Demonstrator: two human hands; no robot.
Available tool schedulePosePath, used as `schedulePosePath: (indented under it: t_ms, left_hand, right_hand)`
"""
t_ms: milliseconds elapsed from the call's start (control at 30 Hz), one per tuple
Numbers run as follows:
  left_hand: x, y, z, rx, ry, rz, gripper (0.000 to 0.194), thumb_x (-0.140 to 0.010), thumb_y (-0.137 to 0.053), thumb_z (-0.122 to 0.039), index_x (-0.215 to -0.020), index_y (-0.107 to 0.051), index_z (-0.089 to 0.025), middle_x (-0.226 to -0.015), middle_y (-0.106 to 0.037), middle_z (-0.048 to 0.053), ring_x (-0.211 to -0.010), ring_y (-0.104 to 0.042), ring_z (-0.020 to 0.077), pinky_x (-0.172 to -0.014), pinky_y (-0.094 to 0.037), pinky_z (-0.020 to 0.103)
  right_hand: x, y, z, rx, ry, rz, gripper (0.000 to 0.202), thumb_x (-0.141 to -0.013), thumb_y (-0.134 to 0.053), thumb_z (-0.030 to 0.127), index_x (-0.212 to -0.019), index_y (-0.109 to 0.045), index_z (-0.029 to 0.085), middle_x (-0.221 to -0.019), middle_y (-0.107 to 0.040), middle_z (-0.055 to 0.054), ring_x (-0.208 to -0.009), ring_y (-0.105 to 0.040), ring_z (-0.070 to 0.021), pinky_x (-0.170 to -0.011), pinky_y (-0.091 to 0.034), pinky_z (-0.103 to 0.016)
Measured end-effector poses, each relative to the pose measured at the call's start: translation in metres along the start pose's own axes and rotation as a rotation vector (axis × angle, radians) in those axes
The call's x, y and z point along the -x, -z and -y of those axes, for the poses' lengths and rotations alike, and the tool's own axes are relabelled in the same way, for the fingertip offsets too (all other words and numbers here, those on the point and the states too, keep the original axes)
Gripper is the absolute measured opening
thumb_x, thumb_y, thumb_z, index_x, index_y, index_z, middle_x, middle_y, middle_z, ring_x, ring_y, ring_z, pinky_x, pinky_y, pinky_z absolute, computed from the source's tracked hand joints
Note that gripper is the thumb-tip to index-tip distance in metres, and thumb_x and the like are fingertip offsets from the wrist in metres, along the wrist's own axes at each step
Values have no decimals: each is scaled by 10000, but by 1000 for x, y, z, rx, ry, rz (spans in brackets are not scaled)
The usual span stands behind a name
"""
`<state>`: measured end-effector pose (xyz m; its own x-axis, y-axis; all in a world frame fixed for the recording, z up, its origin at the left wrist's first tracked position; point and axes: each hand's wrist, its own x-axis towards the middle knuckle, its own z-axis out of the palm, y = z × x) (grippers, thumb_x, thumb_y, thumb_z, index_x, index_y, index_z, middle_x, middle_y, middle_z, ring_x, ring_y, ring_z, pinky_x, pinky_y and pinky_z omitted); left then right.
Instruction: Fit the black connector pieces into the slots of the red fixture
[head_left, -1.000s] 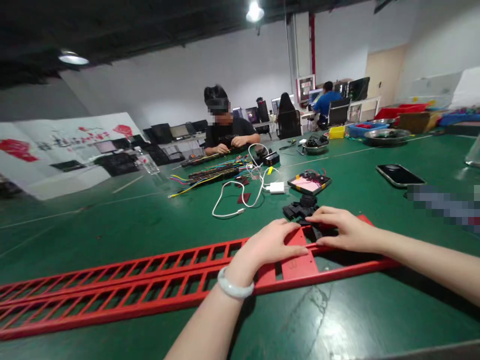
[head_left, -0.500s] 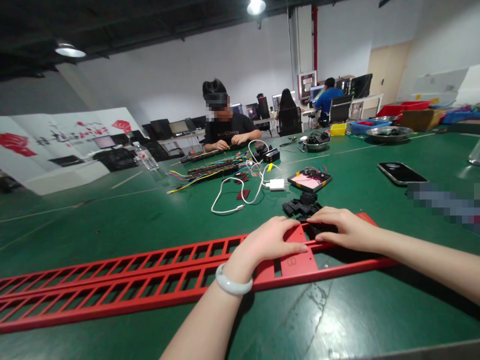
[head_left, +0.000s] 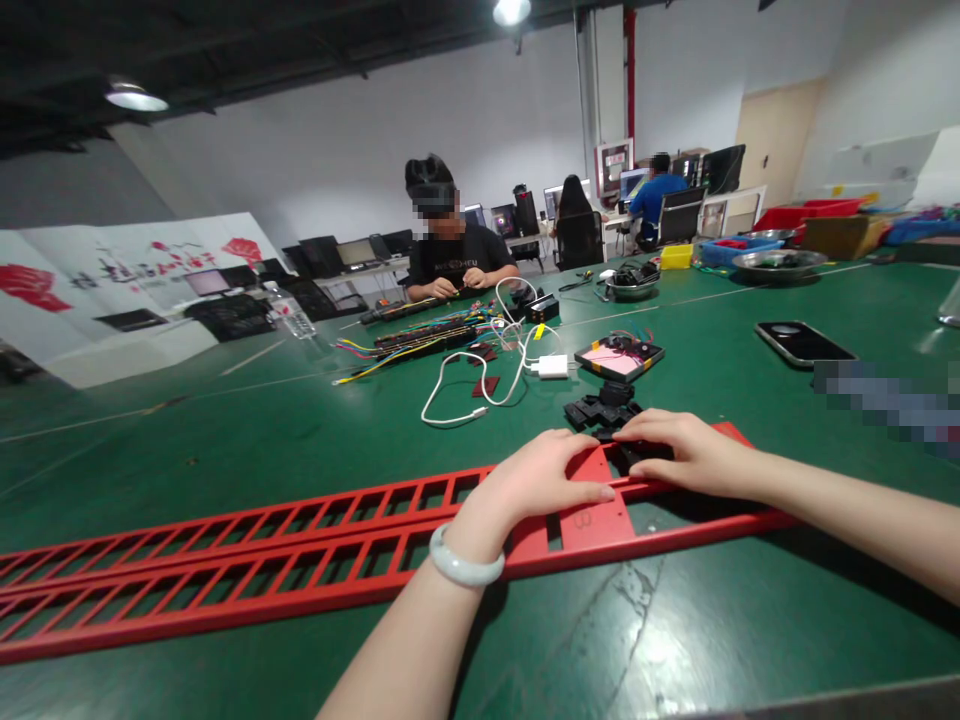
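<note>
A long red slotted frame [head_left: 330, 585] lies across the green table [head_left: 225, 430], its right end under my hands. My left hand [head_left: 547, 475], with a pale bangle at the wrist, grips the frame at its solid plate marked 8, thumb on top and fingers over the far edge. Just to the right, my right hand [head_left: 682, 455] is bent round the far rail, beside a dark part in the opening that its fingers partly hide. Beyond the hands sits a small pile of black plastic pieces [head_left: 600, 405].
A white cable with charger [head_left: 553, 367], a black tray [head_left: 619, 356] with a pink sheet, bundled wires [head_left: 435, 337], a phone [head_left: 802, 344], a bottle [head_left: 289, 311] and metal bowls [head_left: 780, 264] stand farther back. Across the table a person [head_left: 457, 255] in black handles small parts.
</note>
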<state>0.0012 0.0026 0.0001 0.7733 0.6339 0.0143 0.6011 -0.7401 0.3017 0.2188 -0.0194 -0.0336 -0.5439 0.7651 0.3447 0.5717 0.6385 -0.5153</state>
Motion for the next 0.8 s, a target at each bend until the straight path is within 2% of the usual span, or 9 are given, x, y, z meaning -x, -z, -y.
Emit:
schedulePosePath:
  t_ms: [400, 800]
  left_hand:
    - [-1, -2, 1, -12, 6, -4, 584, -700, -492, -576, -1151, -464, -205, -1052, -546, 74, -941, -510, 217, -813, -392, 315]
    - [-1, 0, -3, 4, 19, 5, 542, -710, -513, -533, -1142, -467, -209, -1082, -534, 68, -974, -493, 222, -835, -379, 318]
  right_hand:
    - [-1, 0, -1, -25, -8, -15, 338, -698, -588, 286, -1018, -587, 178, -1004, -607, -76, -932, -543, -183, -815, -430, -301]
    - [-4, 1, -1, -107, -142, -5, 295, -642, -618, 271, -921, -614, 178, -894, -619, -48, -807, -570, -172, -723, -454, -295]
